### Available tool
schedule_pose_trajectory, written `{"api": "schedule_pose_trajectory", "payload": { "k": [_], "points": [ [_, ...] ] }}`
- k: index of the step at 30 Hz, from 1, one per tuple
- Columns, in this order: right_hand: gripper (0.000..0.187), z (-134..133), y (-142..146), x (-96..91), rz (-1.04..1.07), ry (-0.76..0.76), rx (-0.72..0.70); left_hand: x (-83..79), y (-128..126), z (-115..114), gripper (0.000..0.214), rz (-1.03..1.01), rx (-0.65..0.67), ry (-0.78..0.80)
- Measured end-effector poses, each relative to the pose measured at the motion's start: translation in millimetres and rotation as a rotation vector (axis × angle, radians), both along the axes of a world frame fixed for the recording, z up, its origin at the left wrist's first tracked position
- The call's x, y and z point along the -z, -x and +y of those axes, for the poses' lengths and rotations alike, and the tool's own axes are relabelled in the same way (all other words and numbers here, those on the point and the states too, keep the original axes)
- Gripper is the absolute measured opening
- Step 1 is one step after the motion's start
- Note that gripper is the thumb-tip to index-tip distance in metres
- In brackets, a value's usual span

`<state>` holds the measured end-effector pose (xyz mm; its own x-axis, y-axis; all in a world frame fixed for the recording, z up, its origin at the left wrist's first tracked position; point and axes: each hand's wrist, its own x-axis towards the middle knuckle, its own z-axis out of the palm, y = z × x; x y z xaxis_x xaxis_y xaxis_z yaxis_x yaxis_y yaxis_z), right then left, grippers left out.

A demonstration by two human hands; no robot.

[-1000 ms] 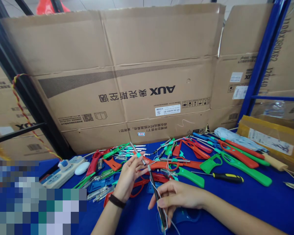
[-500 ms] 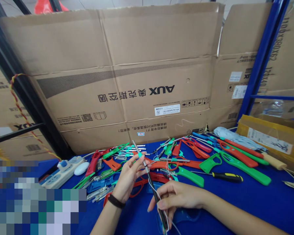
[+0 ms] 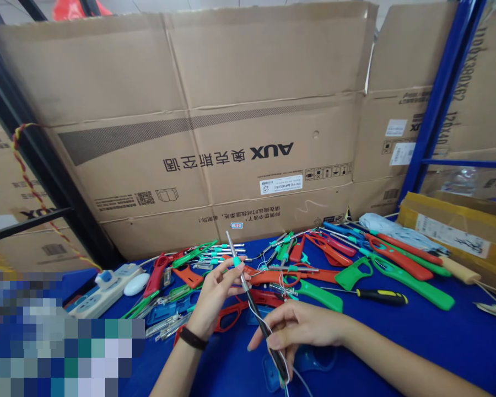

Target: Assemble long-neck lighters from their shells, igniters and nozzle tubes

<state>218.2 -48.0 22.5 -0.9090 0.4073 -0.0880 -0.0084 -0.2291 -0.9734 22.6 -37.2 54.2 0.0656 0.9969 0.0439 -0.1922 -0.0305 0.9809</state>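
Observation:
My left hand (image 3: 215, 295) pinches a slim metal lighter tube (image 3: 231, 243) by its teal collar, the bare tip pointing up and away. In line below the tube runs a black rod (image 3: 258, 317); my fingers partly hide the joint. My right hand (image 3: 310, 325) is closed around the rod's lower part, with thumb and fingers on either side. A thin white wire (image 3: 269, 330) trails along the rod and past its lower end. Under my right hand lies a translucent blue lighter shell (image 3: 318, 361). Red lighter parts (image 3: 268, 298) lie just behind both hands.
Several green and red lighter shells (image 3: 413, 282) spread across the blue table. A yellow-black screwdriver (image 3: 382, 296) and a wooden-handled tool (image 3: 461, 271) lie right. A power strip (image 3: 103, 292) sits left. Cardboard (image 3: 231, 66) walls the back; an open box (image 3: 446, 229) stands at right.
The black rod's lower end has swung slightly right, and my right hand has shifted with it. Both hands keep their hold. The view has shifted a little.

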Motion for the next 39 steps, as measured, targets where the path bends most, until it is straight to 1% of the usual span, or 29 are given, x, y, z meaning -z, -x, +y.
{"api": "schedule_pose_trajectory", "payload": {
  "k": [3, 6, 8, 13, 16, 19, 21, 24, 27, 29, 31, 33, 39],
  "points": [
    [0.038, 1.9, -1.0, 0.6, 0.001, -0.021, 0.04, -0.4, -1.1, -1.1, 0.04, 0.013, 0.023, -0.007],
    [0.037, 3.9, -1.3, 0.8, 0.011, -0.016, 0.082, 1.1, -4.0, -2.2, 0.04, 0.036, 0.108, 0.012],
    [0.036, 4.6, -1.1, 0.5, 0.015, -0.01, 0.119, 2.6, -5.3, -2.3, 0.039, 0.044, 0.135, 0.022],
    [0.035, 4.4, 1.2, 0.7, 0.01, 0.019, 0.269, 3.6, -2.6, 0.4, 0.042, 0.046, 0.086, 0.001],
    [0.036, 5.1, 1.7, 2.7, 0.016, 0.109, 0.319, 2.8, 0.0, 2.0, 0.041, 0.058, 0.069, -0.001],
    [0.034, 6.5, 0.8, 3.9, 0.077, 0.25, 0.332, 3.0, 1.3, 2.4, 0.036, 0.056, 0.048, -0.01],
    [0.031, 7.0, -0.1, 3.4, 0.139, 0.349, 0.315, 3.6, 1.5, 2.5, 0.034, 0.041, 0.047, -0.017],
    [0.027, 6.6, -1.2, 1.2, 0.22, 0.474, 0.264, 3.4, 1.1, 2.5, 0.038, 0.017, 0.064, -0.026],
    [0.026, 6.1, -1.1, -0.2, 0.253, 0.545, 0.233, 1.3, 0.2, 1.9, 0.041, 0.026, 0.058, -0.043],
    [0.026, 6.3, -0.6, -0.2, 0.255, 0.559, 0.237, -0.2, -0.7, 1.1, 0.037, 0.052, 0.02, -0.054],
    [0.026, 6.8, -0.3, 0.3, 0.249, 0.547, 0.256, -0.7, -1.7, 0.6, 0.036, 0.068, -0.028, -0.058],
    [0.028, 7.4, -0.5, 0.5, 0.223, 0.489, 0.283, 0.2, -2.7, 0.8, 0.037, 0.072, -0.067, -0.058],
    [0.032, 7.7, -2.3, -2.1, 0.128, 0.133, 0.336, 7.4, -3.6, 5.1, 0.043, 0.103, -0.197, -0.087]
  ]
}}
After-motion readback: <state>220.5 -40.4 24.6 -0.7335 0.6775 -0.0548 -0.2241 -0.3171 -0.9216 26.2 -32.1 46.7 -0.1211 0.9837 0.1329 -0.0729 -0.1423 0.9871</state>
